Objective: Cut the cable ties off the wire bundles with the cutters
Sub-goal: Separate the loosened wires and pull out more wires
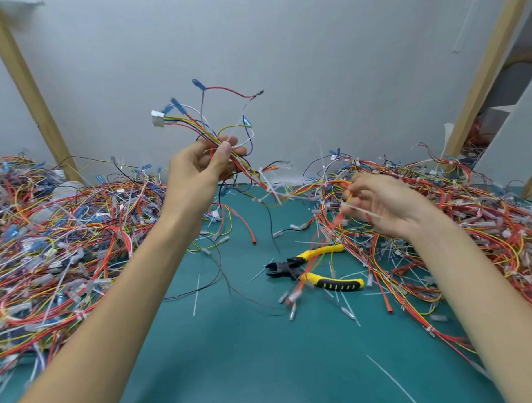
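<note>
My left hand (203,165) is raised above the table and grips a loose wire bundle (207,122) of red, yellow, blue and white wires with a white connector at its top left. My right hand (379,206) hovers lower at the right, its fingers pinching orange and yellow wires and a white cable tie (361,211). More tied wires stretch between the two hands. The cutters (306,269), with yellow and black handles and open black jaws, lie on the green table below my right hand; neither hand touches them.
A large heap of wires (55,239) covers the table's left side and another heap of wires (470,224) covers the right. Cut white tie pieces (196,294) lie scattered on the green mat (249,367). Wooden posts (22,89) lean against the grey wall.
</note>
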`<state>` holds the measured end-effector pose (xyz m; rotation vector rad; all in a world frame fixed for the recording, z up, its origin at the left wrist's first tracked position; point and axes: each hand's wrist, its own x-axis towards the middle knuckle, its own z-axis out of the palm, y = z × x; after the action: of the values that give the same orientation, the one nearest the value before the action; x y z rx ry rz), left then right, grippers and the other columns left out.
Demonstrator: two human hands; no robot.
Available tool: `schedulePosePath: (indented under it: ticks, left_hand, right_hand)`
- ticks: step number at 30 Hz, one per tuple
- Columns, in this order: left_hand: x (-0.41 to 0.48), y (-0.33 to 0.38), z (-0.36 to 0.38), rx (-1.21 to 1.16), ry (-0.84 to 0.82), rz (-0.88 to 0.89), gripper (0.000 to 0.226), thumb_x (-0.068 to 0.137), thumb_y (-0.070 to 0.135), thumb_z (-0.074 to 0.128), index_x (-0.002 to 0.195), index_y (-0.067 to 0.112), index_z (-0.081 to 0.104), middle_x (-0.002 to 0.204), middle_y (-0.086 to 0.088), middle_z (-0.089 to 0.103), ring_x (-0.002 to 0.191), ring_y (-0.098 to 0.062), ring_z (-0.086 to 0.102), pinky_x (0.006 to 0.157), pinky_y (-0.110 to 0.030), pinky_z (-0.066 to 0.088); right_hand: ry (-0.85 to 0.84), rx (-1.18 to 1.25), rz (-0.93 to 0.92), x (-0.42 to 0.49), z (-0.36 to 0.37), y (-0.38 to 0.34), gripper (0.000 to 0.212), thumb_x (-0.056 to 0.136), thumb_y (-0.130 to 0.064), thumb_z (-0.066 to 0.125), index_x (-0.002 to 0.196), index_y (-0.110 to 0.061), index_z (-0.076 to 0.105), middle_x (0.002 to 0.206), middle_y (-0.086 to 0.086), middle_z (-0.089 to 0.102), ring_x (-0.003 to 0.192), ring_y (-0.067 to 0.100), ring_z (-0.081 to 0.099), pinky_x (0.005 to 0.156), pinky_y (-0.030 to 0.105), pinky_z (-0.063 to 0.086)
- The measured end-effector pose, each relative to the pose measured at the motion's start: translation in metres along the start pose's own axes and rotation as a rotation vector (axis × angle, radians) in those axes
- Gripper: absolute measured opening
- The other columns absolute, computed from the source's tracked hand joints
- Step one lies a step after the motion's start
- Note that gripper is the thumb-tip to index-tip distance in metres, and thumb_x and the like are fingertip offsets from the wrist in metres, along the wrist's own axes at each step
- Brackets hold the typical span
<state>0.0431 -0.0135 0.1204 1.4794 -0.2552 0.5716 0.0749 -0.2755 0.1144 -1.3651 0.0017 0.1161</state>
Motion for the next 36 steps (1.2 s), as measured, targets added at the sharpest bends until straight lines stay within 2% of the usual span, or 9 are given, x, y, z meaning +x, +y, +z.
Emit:
schedulePosePath:
  ticks: [4, 8, 13, 17, 20, 24, 28, 34, 36]
  left_hand:
    - [0.001, -0.003, -0.001, -0.048, -0.027, -0.040, 0.019, 0.100, 0.017, 0.051, 0.111, 0.010, 0.064, 0.086, 0.004, 0.075, 0.071, -0.007, 0.066, 0.068, -0.018, 0.054]
    - [0.001, -0.006, -0.001, -0.066, -0.071, -0.094, 0.015, 0.098, 0.022, 0.054, 0.102, 0.016, 0.066, 0.084, 0.005, 0.076, 0.068, -0.007, 0.064, 0.070, -0.020, 0.049]
    - [0.003, -0.009, -0.002, -0.117, -0.105, -0.148, 0.016, 0.097, 0.024, 0.054, 0.102, 0.014, 0.066, 0.085, 0.004, 0.076, 0.066, -0.003, 0.065, 0.062, -0.013, 0.047]
    - [0.002, -0.010, -0.001, -0.052, -0.166, -0.172, 0.021, 0.100, 0.024, 0.051, 0.103, 0.011, 0.067, 0.089, 0.008, 0.076, 0.070, -0.002, 0.064, 0.068, -0.015, 0.048]
    - [-0.001, -0.010, 0.002, -0.034, -0.215, -0.181, 0.021, 0.101, 0.021, 0.049, 0.102, 0.012, 0.067, 0.087, 0.007, 0.076, 0.068, -0.003, 0.064, 0.064, -0.013, 0.049]
    - [-0.003, -0.007, 0.003, -0.021, -0.263, -0.199, 0.021, 0.102, 0.018, 0.045, 0.104, 0.012, 0.065, 0.079, 0.008, 0.073, 0.060, -0.004, 0.061, 0.055, -0.013, 0.047]
    - [-0.003, -0.006, 0.002, 0.019, -0.260, -0.177, 0.022, 0.103, 0.019, 0.044, 0.103, 0.019, 0.066, 0.074, 0.010, 0.070, 0.057, -0.003, 0.057, 0.055, -0.015, 0.048]
    - [-0.005, -0.006, 0.005, 0.025, -0.218, -0.138, 0.021, 0.103, 0.018, 0.045, 0.107, 0.017, 0.066, 0.076, 0.009, 0.069, 0.059, -0.004, 0.057, 0.056, -0.014, 0.048]
    - [-0.007, -0.006, 0.009, 0.017, -0.213, -0.126, 0.022, 0.102, 0.015, 0.046, 0.113, 0.011, 0.065, 0.079, 0.005, 0.070, 0.059, -0.005, 0.058, 0.056, -0.014, 0.048]
  right_hand:
    - [-0.003, -0.430, -0.022, 0.000, 0.001, 0.006, 0.013, 0.093, -0.002, 0.053, 0.091, -0.014, 0.058, 0.065, 0.004, 0.055, 0.046, 0.012, 0.048, 0.042, 0.026, 0.050]
    - [-0.045, -0.839, -0.074, 0.002, 0.003, 0.012, 0.004, 0.095, -0.021, 0.059, 0.095, -0.019, 0.062, 0.065, -0.004, 0.069, 0.060, 0.006, 0.060, 0.061, 0.027, 0.053]
    - [-0.143, -1.072, -0.080, 0.002, 0.005, 0.020, 0.008, 0.095, -0.033, 0.058, 0.100, -0.029, 0.063, 0.093, -0.003, 0.072, 0.092, 0.013, 0.065, 0.082, 0.033, 0.049]
    - [-0.158, -1.118, -0.113, 0.001, 0.006, 0.020, 0.010, 0.096, -0.035, 0.056, 0.101, -0.032, 0.064, 0.109, -0.003, 0.066, 0.102, 0.013, 0.062, 0.094, 0.036, 0.048]
    - [-0.110, -1.174, -0.179, 0.000, 0.007, 0.018, 0.008, 0.095, -0.036, 0.056, 0.096, -0.037, 0.063, 0.106, -0.004, 0.067, 0.100, 0.014, 0.062, 0.093, 0.036, 0.047]
    - [-0.127, -1.056, -0.247, -0.002, 0.010, 0.015, 0.016, 0.097, -0.021, 0.054, 0.096, -0.034, 0.063, 0.102, -0.001, 0.071, 0.096, 0.013, 0.067, 0.090, 0.038, 0.051]
    - [-0.224, -0.807, -0.172, -0.004, 0.010, 0.015, 0.020, 0.097, -0.006, 0.052, 0.105, -0.020, 0.062, 0.097, 0.002, 0.075, 0.088, 0.011, 0.072, 0.090, 0.038, 0.055]
    - [-0.407, -0.722, -0.080, -0.009, 0.010, 0.014, 0.014, 0.098, -0.011, 0.054, 0.110, -0.013, 0.060, 0.096, 0.008, 0.075, 0.087, 0.026, 0.074, 0.086, 0.036, 0.058]
    - [-0.480, -0.797, -0.017, -0.011, 0.013, 0.016, 0.011, 0.099, -0.017, 0.055, 0.109, -0.014, 0.060, 0.096, 0.009, 0.075, 0.086, 0.027, 0.074, 0.082, 0.031, 0.058]
